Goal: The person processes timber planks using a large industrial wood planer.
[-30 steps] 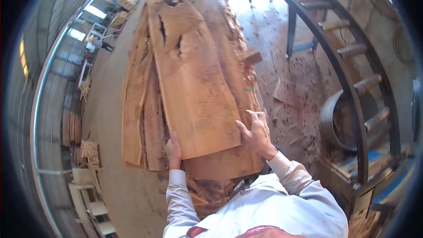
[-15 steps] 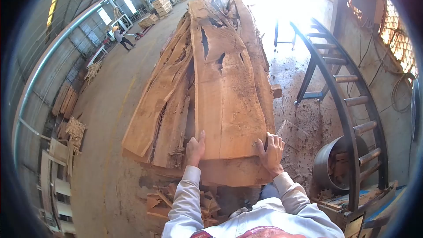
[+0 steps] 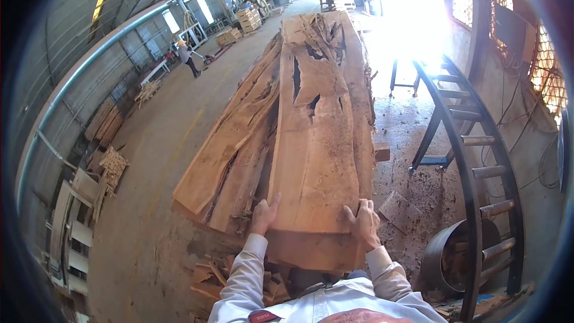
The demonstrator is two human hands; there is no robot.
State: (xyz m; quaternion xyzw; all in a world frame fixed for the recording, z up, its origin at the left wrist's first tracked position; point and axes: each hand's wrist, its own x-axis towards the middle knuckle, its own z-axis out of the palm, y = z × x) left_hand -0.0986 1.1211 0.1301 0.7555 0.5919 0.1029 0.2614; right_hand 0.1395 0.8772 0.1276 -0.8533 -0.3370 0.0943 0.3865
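A wide wooden slab [image 3: 314, 167] with dark holes and cracks at its far end lies lengthwise on a stack of rough slabs. At its near left edge my left hand [image 3: 264, 215] grips the side, thumb on the upper face. My right hand [image 3: 365, 222] holds the near right corner, its thumb on top and its fingers at the outer edge. Under the near end shows a lower board [image 3: 314, 251]. To the left lies another live-edge slab [image 3: 218, 164], angled outward, with bark and cracks along it.
On the right stand a black roller frame [image 3: 472, 143] and a round metal drum [image 3: 448, 257] with wood pieces inside. Wood scraps [image 3: 209, 281] lie below the stack's near end. A person [image 3: 188, 58] stands far off at the left.
The view has shifted, so the stack and the roller frame appear lower in the picture. Both hands remain on the slab's near end, and the slab's near end looks slightly shifted leftward over the board below.
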